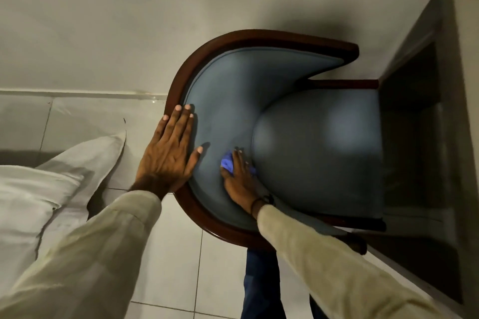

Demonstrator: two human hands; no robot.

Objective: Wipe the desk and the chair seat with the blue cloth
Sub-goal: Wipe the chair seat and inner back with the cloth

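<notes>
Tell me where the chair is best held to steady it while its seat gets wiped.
Probably the curved wooden rim of the chair back, gripped from outside and above. It is rigid, narrow enough to wrap fingers over, and clear of the seat. The left hand rests flat there, while the right hand presses the blue cloth at the seat's back edge.

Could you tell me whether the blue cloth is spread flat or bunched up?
Bunched up: the blue cloth shows only as a crumpled wad under the right hand, at the seat's back edge.

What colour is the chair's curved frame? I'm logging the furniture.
Dark reddish-brown polished wood, around grey-blue upholstery; shown in the head view.
</notes>
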